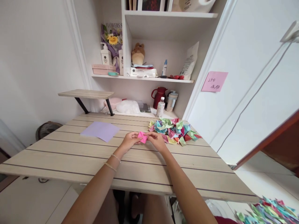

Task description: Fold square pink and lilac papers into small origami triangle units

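A small bright pink folded paper is held just above the table, with crease lines meeting near its middle. My left hand pinches its left side, and my right hand grips its right edge between thumb and fingers. Just beyond my right hand lies a heap of folded paper pieces in green, blue, pink, yellow and red. To the left, flat purple paper sheets rest on the table, apart from my left hand.
The slatted wooden table carries a small raised shelf at back left. A clear bottle, a red jug and a tumbler stand behind the heap. More folded papers lie at lower right, below the tabletop.
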### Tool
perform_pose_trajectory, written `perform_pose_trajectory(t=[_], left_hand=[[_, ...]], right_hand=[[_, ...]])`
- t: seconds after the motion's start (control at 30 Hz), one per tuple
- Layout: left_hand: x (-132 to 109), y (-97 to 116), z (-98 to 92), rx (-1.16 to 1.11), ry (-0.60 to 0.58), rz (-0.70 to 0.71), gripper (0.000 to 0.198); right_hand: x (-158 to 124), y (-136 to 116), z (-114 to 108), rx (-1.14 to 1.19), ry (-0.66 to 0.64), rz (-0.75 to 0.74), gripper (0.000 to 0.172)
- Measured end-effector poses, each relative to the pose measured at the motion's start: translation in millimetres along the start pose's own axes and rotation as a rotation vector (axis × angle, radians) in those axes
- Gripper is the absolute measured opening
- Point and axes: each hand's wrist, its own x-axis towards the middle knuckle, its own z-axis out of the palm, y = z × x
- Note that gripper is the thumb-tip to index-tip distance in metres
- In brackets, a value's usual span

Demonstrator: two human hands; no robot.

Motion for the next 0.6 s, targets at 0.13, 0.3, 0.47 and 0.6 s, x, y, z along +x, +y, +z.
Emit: perform_pose_trajectory(t=[0.13,0.3,0.47,0.6], left_hand=[[3.0,-4.9,-2.3,0.095,-0.022,0.036,0.034],[3.9,-3.4,-3.2,0.070,0.051,0.094,0.037],[1.4,2.3,0.4,0.007,0.012,0.156,0.035],[-1.3,6.5,2.2,0.010,0.067,0.163,0.033]], right_hand=[[0.0,1.0,2.3,0.167,-0.011,0.112,0.033],[-0.5,-0.7,3.2,0.281,0.010,0.171,0.037],[1.1,0.1,-0.7,0.357,0.128,0.202,0.029],[1.3,-6.9,-4.8,0.394,0.009,0.221,0.036]])
